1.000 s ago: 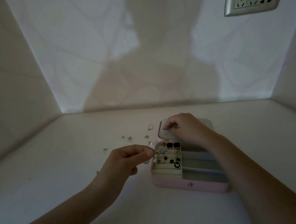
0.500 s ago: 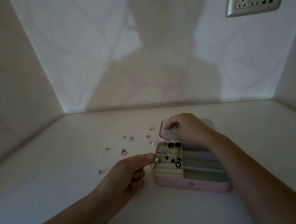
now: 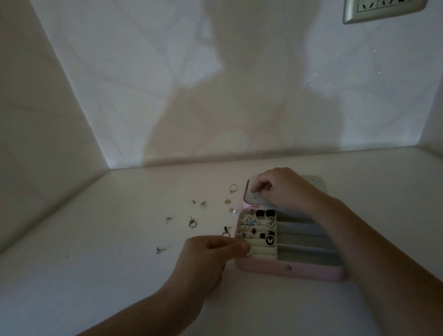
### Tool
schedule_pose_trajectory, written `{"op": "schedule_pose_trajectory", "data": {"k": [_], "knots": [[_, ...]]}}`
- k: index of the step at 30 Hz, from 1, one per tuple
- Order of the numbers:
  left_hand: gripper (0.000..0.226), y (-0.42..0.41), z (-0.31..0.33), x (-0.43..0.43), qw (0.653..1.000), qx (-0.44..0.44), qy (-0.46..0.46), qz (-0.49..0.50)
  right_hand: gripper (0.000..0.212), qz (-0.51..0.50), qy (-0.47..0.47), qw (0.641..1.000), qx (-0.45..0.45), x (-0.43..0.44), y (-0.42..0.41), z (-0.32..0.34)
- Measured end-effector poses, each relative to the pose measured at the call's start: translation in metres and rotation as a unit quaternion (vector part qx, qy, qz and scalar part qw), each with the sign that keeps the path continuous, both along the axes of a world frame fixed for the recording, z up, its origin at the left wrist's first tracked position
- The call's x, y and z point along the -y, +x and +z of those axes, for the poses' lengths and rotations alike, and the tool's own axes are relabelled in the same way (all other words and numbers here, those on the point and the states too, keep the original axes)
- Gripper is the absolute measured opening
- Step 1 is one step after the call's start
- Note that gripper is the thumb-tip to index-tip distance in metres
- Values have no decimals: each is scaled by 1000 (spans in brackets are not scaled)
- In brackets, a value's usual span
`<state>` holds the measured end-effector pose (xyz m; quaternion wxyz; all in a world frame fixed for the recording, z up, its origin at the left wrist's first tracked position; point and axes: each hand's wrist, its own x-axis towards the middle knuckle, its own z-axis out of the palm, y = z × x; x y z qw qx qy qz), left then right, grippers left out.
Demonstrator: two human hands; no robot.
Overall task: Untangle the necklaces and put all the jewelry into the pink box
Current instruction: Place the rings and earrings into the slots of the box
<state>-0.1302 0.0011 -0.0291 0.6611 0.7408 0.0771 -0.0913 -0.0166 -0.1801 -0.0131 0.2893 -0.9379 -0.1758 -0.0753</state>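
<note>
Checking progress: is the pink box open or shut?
Open. The lid is folded back under the right hand; the box shows lined compartments and stored earrings, and the left hand pinches a small piece over them.

The pink box (image 3: pixel 312 273) lies open at lower right of centre, lid (image 3: pixel 250 199) folded back. Its left ring rolls (image 3: pixel 258 249) hold black square studs (image 3: pixel 264 213) and a butterfly disc (image 3: pixel 270 240). A gold ring (image 3: pixel 233 188), hoop (image 3: pixel 192 223) and small studs (image 3: pixel 202 203) lie scattered just left of it.
</note>
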Motion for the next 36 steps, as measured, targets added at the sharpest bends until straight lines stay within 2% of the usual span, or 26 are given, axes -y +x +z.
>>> {"op": "schedule_pose_trajectory", "data": {"k": [14,22,25,29,36], "knots": [[9,5,-4,6,997,53,53,36,26,9,-9,1000,2,-1,-6,4],[7,19,-14,6,987,91,133,28,28,5,-7,1000,-2,-1,-3,2],[13,26,-15,4,985,71,154,28,29,3,-7,1000,-3,-2,-4,3],[12,29,-5,5,981,30,191,-30,29,3,-11,1000,-3,-2,-4,4],[20,25,-6,1,979,16,196,-52,29,1,-10,1000,-2,-1,-4,2]]}}
